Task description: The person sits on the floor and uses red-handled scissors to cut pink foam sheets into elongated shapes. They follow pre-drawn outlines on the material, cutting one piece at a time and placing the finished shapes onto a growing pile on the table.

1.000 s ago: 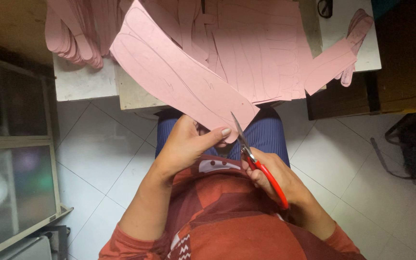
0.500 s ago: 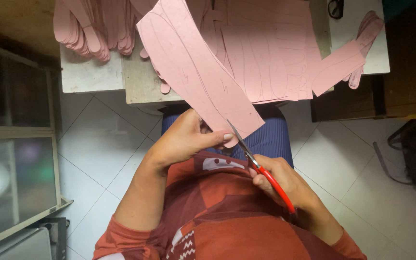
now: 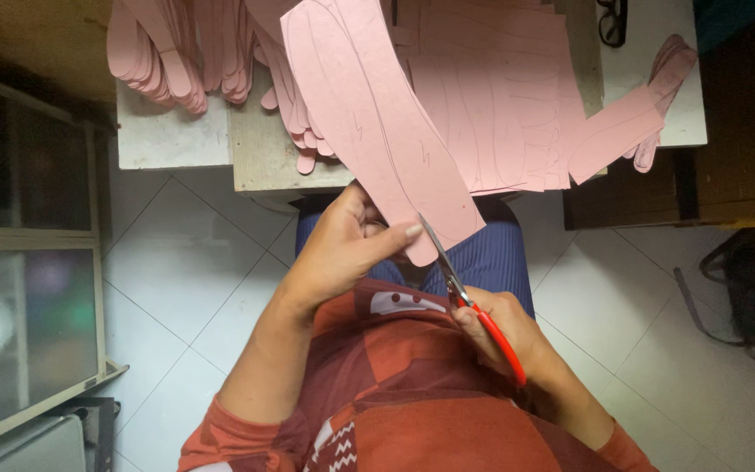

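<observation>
Pink card, a long strip pencilled with sole-shaped outlines [image 3: 377, 114], is held up over the person's lap, its lower end pinched in the left hand [image 3: 342, 249], thumb on the near face and fingers curled shut behind it. Red-handled scissors with slim steel blades [image 3: 474, 310] bite into that lower edge just beside the thumb; the right hand [image 3: 504, 336] is closed around the handles, fingers wrapped tight, and the blades stand slightly parted at the card. Beyond, a low pale worktop [image 3: 168, 140] carries a fanned row of cut pink sole shapes [image 3: 168, 52] along its left side, some hanging over the front edge, and a sheaf of larger marked pink sheets [image 3: 500, 105] at the middle, reaching past the front edge. Near the right corner lie a few more pink sole pieces [image 3: 666, 79], and dark spectacles [image 3: 612, 22] rest at the far edge. White floor tiles [image 3: 176, 280] spread below, with a black bag [image 3: 753, 288] lying to the right.
</observation>
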Demonstrator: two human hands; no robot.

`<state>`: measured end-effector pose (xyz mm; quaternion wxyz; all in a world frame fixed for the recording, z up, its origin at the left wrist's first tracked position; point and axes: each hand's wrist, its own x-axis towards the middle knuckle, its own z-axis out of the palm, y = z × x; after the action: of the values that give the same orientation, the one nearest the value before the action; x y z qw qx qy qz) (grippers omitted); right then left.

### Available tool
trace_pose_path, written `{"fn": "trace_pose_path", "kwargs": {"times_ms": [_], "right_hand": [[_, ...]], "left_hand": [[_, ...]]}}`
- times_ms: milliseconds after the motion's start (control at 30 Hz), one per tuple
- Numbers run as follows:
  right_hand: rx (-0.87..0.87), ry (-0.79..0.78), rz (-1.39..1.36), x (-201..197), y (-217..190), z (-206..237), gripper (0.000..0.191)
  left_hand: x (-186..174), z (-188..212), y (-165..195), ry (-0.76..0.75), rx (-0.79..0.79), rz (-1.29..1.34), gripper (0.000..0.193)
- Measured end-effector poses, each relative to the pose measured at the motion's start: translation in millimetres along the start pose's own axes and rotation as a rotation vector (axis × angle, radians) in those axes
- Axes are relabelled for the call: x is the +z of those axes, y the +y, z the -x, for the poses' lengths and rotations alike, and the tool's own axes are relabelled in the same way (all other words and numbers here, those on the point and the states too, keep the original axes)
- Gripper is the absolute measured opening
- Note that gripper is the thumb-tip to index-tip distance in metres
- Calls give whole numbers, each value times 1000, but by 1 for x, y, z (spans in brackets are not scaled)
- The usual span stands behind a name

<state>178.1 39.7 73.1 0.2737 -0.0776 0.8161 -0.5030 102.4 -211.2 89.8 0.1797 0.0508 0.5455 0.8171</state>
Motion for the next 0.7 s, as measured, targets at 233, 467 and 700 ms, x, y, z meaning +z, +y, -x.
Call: {"fn": "trace_pose_path", "kwargs": {"times_ms": [233, 467, 700], "right_hand": [[68, -5, -71, 2, -22, -3, 48], [-110, -44, -63, -1, -34, -8, 39], [-116, -16, -89, 6, -20, -6, 45]], "left_hand": [[26, 4, -27, 319, 165, -56, 21], [32, 9, -24, 297, 79, -107, 18], [32, 8, -26, 288, 86, -26, 19]]}}
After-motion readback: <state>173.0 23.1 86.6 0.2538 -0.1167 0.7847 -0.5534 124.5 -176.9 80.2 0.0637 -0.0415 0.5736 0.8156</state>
